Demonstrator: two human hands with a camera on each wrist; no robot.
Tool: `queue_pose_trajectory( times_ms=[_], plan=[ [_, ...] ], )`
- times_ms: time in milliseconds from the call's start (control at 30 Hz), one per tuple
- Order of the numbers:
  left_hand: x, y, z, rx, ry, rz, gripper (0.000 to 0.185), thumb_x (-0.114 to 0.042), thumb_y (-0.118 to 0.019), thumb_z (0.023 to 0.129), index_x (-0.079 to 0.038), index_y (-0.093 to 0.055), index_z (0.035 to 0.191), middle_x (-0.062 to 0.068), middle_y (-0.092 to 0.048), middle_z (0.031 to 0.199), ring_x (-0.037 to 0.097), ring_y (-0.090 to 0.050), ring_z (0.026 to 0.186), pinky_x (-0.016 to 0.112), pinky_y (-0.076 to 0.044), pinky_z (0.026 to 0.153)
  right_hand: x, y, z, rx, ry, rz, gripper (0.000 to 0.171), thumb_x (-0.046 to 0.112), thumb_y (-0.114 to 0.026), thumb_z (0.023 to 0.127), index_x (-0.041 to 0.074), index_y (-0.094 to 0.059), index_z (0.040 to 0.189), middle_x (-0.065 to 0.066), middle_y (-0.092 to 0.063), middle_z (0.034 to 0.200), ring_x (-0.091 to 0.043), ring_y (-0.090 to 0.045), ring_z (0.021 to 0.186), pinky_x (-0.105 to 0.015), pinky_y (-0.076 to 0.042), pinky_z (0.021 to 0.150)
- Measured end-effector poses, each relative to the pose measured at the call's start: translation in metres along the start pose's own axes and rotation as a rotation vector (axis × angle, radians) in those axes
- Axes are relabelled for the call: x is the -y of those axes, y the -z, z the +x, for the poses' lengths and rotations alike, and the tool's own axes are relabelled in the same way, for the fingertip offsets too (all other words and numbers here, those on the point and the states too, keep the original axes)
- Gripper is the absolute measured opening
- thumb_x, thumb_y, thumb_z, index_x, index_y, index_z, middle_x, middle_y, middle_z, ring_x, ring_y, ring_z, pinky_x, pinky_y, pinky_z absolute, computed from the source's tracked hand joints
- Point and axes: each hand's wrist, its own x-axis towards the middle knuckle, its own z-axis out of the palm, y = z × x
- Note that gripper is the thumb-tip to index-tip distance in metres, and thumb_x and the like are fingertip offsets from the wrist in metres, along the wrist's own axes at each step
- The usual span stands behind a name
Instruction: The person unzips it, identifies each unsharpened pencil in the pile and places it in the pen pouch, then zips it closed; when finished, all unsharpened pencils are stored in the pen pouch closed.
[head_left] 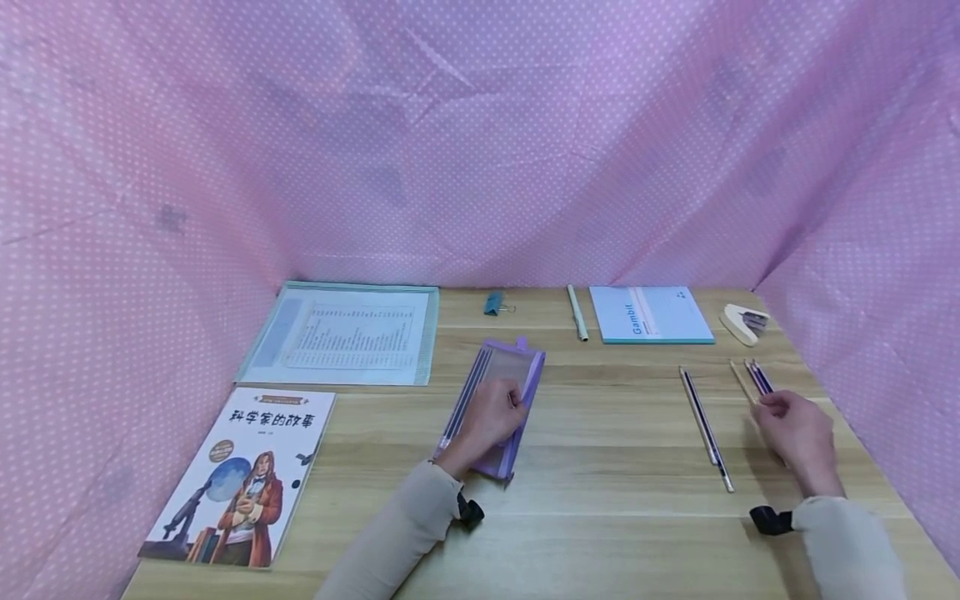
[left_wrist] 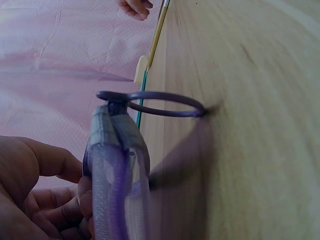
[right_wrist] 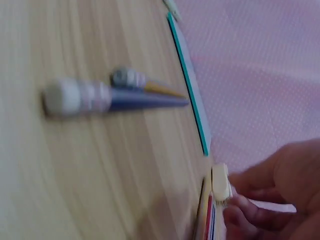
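A: From the head camera, what lies near the edges of the wooden desk (head_left: 600,433), pictured from above?

B: A pink dotted cloth (head_left: 480,142) walls the desk on three sides. The left hand (head_left: 491,417) lies on a purple pencil case (head_left: 498,392) at mid-desk, fingers curled over its clear face. The right hand (head_left: 798,429) pinches a bunch of pencils (head_left: 757,379) close to the right edge, where the cloth stands near. Bare wood runs between the two hands, broken only by a pair of loose pencils (head_left: 705,427) lying apart from both.

A: And the far side?

B: A document folder (head_left: 345,333), a binder clip (head_left: 495,303), a white pen (head_left: 577,312), a blue notebook (head_left: 648,314) and a stapler (head_left: 744,322) line the back. A storybook (head_left: 243,475) sits at the front left corner.

A: The left wrist view?

B: The left hand (left_wrist: 35,200) grips the pencil case (left_wrist: 117,175) on edge, fingers wrapped behind it; its ring pull (left_wrist: 152,103) rests on the wood (left_wrist: 250,125), with open board beyond.

A: The right wrist view?

B: Blurred. The right hand (right_wrist: 280,195) pinches the pencils (right_wrist: 211,215) near their eraser ends; the loose pencils (right_wrist: 105,95) lie on the wood just short of the notebook's (right_wrist: 192,95) edge
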Motion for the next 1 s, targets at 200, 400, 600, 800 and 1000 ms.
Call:
queue_pose_trajectory(
  times_ms=[200,400,600,800,1000],
  plan=[
    [0.001,0.0,-0.001,-0.009,-0.016,0.001,0.014,-0.002,-0.067,0.081,-0.008,-0.063,0.069,0.001,-0.061,0.063,0.006,-0.052,0.05,0.016,-0.04,0.041,0.015,-0.009,0.002,0.298,0.09,0.131,0.058,0.037,-0.062,0.098,-0.013,-0.054,0.126,-0.021,-0.068,0.101,-0.002,-0.058,0.069,-0.023,-0.051,0.059],
    [0.0,0.0,-0.001,0.001,-0.008,-0.01,0.014,-0.002,-0.067,0.081,-0.008,-0.064,0.069,0.001,-0.061,0.064,0.006,-0.052,0.05,0.016,-0.041,0.041,0.012,-0.015,0.004,0.288,0.133,0.091,0.052,0.029,-0.07,0.093,-0.012,-0.058,0.121,-0.008,-0.066,0.09,-0.001,-0.051,0.067,-0.021,-0.045,0.06],
    [0.0,0.0,-0.001,0.009,-0.001,-0.011,0.014,-0.003,-0.066,0.081,-0.007,-0.064,0.069,0.0,-0.06,0.062,0.006,-0.051,0.048,0.015,-0.038,0.04,0.005,-0.009,0.004,0.238,0.108,0.031,0.041,0.025,-0.056,0.1,-0.011,-0.059,0.12,-0.02,-0.069,0.095,-0.007,-0.058,0.072,-0.024,-0.045,0.06],
    [0.0,0.001,-0.001,-0.006,0.002,0.006,0.016,-0.003,-0.067,0.081,-0.009,-0.062,0.067,-0.002,-0.057,0.061,0.006,-0.049,0.05,0.016,-0.038,0.042,0.006,-0.003,0.005,0.263,0.155,-0.086,0.063,0.04,-0.073,0.089,-0.013,-0.057,0.119,-0.028,-0.068,0.1,-0.036,-0.066,0.089,-0.041,-0.051,0.071],
    [0.0,0.002,-0.001,-0.018,-0.008,-0.001,0.016,-0.003,-0.066,0.081,-0.009,-0.062,0.066,-0.002,-0.057,0.061,0.006,-0.049,0.05,0.017,-0.038,0.042,0.005,-0.005,0.005,0.224,0.208,-0.126,0.047,0.021,-0.078,0.081,-0.01,-0.061,0.112,-0.013,-0.068,0.084,-0.022,-0.061,0.075,-0.036,-0.045,0.066]
  ],
)
